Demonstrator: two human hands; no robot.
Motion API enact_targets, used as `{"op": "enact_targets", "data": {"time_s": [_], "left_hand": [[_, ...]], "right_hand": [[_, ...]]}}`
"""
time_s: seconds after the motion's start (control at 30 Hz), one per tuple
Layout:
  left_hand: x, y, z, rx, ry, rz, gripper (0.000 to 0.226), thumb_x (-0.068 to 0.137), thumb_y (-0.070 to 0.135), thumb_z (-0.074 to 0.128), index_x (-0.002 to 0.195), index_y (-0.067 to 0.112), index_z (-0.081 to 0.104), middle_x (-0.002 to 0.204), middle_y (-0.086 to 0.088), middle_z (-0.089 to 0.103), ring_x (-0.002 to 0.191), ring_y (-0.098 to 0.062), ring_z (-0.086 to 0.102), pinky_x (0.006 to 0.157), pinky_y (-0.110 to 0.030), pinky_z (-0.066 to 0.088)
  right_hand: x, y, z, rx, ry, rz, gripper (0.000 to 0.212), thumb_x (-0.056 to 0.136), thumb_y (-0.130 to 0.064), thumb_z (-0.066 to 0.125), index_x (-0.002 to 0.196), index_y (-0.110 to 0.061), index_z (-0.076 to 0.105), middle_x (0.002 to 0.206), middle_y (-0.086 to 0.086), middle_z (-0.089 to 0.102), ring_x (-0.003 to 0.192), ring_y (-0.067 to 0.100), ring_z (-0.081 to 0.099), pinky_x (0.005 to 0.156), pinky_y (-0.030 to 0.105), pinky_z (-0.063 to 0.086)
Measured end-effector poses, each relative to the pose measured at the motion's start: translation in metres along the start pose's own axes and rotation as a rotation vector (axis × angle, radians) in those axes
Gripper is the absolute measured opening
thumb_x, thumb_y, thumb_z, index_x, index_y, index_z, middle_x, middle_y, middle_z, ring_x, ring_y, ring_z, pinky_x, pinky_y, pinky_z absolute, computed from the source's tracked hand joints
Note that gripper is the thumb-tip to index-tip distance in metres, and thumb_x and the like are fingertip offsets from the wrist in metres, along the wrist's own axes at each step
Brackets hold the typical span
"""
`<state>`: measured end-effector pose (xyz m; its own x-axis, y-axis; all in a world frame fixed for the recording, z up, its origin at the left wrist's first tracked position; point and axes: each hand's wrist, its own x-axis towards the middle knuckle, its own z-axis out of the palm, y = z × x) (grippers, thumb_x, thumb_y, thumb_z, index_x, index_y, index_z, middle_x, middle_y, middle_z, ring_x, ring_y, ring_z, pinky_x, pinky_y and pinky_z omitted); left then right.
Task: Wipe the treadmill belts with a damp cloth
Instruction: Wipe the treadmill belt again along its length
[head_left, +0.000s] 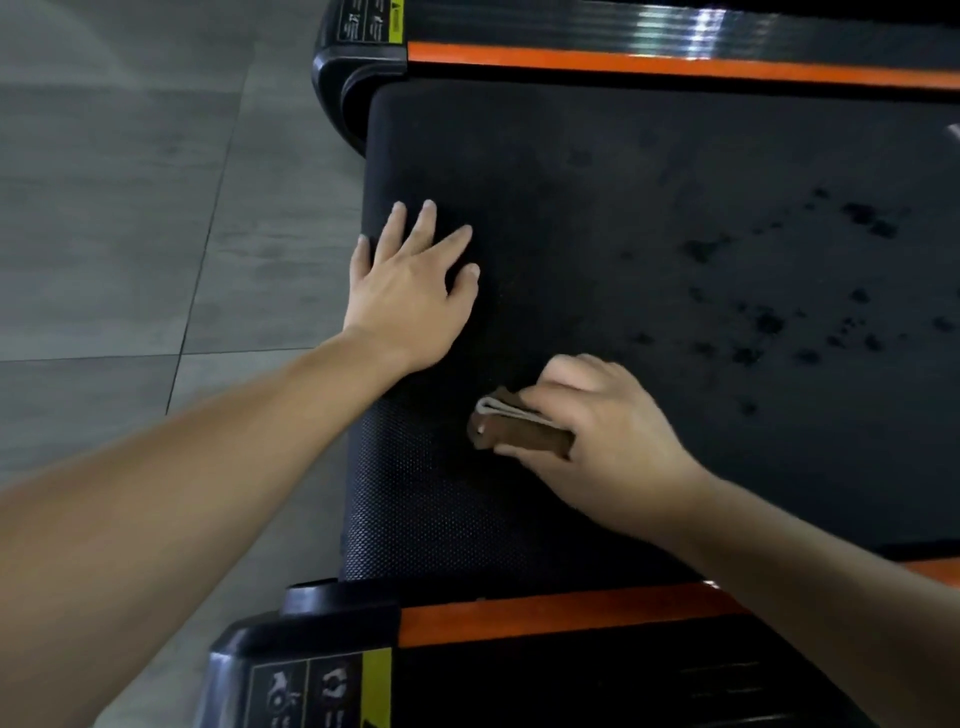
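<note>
Wiping step looks underway. Right hand (597, 441) grips a folded cloth (519, 434), brown outside w/ pale inner layers, held down at the belt (675, 182) near its rear end, nearer-rail side. Left hand (410, 291) lies flat, fingers spread, on the belt by the rounded end. Belt is matte black rubber w/ a fine dimpled texture. Dark blotches (769, 322) sit well to the right, damp or dirt, can't tell. Next move prob. needs firm, even strokes toward them. The orange rail (623, 62) is smooth.

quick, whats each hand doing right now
Left hand: open, fingers spread flat on the belt.
Right hand: closed on the folded cloth, pressing it to the belt.
</note>
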<state>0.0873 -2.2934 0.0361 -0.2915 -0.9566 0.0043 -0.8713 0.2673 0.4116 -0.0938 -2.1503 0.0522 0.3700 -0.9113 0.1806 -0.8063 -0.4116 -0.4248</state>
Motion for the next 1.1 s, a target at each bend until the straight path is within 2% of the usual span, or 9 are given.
{"op": "enact_targets", "data": {"time_s": [0.07,0.2,0.33,0.43,0.6,0.77,0.83,1.0,1.1], "left_hand": [[0.0,0.0,0.0,0.003,-0.016,-0.009,0.055,0.106,0.052,0.033,0.16,0.038,0.032,0.174,0.002,0.009,0.16,-0.023,-0.005,0.128,-0.054,0.003],[0.002,0.0,-0.004,0.019,-0.061,-0.021,0.059,0.107,0.054,0.031,0.162,0.037,0.024,0.174,0.002,0.002,0.159,-0.022,-0.01,0.128,-0.053,-0.001],[0.004,0.003,-0.004,0.03,-0.074,-0.051,0.06,0.105,0.054,0.031,0.162,0.038,0.022,0.174,0.005,0.001,0.159,-0.02,-0.011,0.128,-0.053,-0.001],[0.008,0.009,-0.007,-0.007,-0.097,-0.076,0.058,0.105,0.049,0.038,0.16,0.036,0.027,0.174,0.003,0.004,0.159,-0.022,-0.01,0.127,-0.056,-0.001],[0.028,0.025,-0.008,-0.033,-0.083,-0.145,0.053,0.105,0.049,0.04,0.155,0.033,0.033,0.171,-0.004,0.01,0.159,-0.028,-0.007,0.123,-0.066,-0.001],[0.031,0.027,0.005,0.062,-0.055,-0.149,0.058,0.104,0.052,0.029,0.16,0.037,0.022,0.174,-0.004,-0.001,0.159,-0.03,-0.013,0.124,-0.064,-0.005],[0.031,0.027,0.006,0.075,-0.048,-0.149,0.059,0.104,0.052,0.028,0.16,0.037,0.021,0.174,-0.004,-0.001,0.159,-0.03,-0.013,0.124,-0.063,-0.005],[0.031,0.028,0.007,0.123,-0.045,-0.128,0.06,0.106,0.052,0.025,0.162,0.035,0.017,0.174,-0.006,-0.002,0.158,-0.032,-0.013,0.124,-0.065,-0.004],[0.032,0.027,0.009,0.128,-0.031,-0.116,0.059,0.106,0.052,0.025,0.162,0.034,0.018,0.174,-0.006,-0.002,0.158,-0.033,-0.012,0.123,-0.066,-0.002]], "right_hand": [[0.012,0.025,-0.007,-0.085,0.03,-0.019,0.041,0.091,-0.054,0.059,0.081,-0.016,0.067,0.08,-0.002,0.052,0.075,0.024,0.054,0.066,0.039,0.045],[0.05,0.077,-0.029,-0.18,0.251,0.326,0.038,0.087,-0.053,0.061,0.079,-0.016,0.063,0.078,-0.003,0.048,0.076,0.025,0.056,0.063,0.035,0.043],[0.018,0.027,-0.008,-0.047,0.146,0.1,0.035,0.089,-0.05,0.061,0.079,-0.017,0.063,0.08,-0.003,0.049,0.073,0.021,0.051,0.065,0.037,0.041],[0.018,0.039,-0.011,-0.061,0.04,0.002,0.037,0.09,-0.052,0.059,0.084,-0.017,0.067,0.083,-0.004,0.051,0.076,0.021,0.053,0.069,0.039,0.044],[0.077,0.101,-0.033,-0.189,0.245,0.362,0.032,0.089,-0.049,0.065,0.08,-0.019,0.059,0.084,-0.001,0.051,0.079,0.025,0.056,0.069,0.04,0.048],[0.032,0.039,-0.009,-0.033,0.121,0.119,0.033,0.086,-0.048,0.063,0.077,-0.017,0.061,0.08,-0.001,0.049,0.072,0.022,0.051,0.064,0.039,0.043],[0.037,0.055,-0.014,-0.064,0.077,0.052,0.035,0.089,-0.05,0.062,0.078,-0.016,0.062,0.079,-0.002,0.05,0.072,0.024,0.052,0.065,0.04,0.044],[0.111,0.126,-0.036,-0.199,0.286,0.42,0.034,0.09,-0.048,0.066,0.08,-0.017,0.058,0.085,0.0,0.05,0.081,0.027,0.057,0.068,0.037,0.044],[0.105,0.104,-0.025,-0.202,0.288,0.319,0.033,0.088,-0.051,0.066,0.078,-0.022,0.053,0.083,-0.001,0.048,0.077,0.025,0.055,0.067,0.037,0.045]]}}
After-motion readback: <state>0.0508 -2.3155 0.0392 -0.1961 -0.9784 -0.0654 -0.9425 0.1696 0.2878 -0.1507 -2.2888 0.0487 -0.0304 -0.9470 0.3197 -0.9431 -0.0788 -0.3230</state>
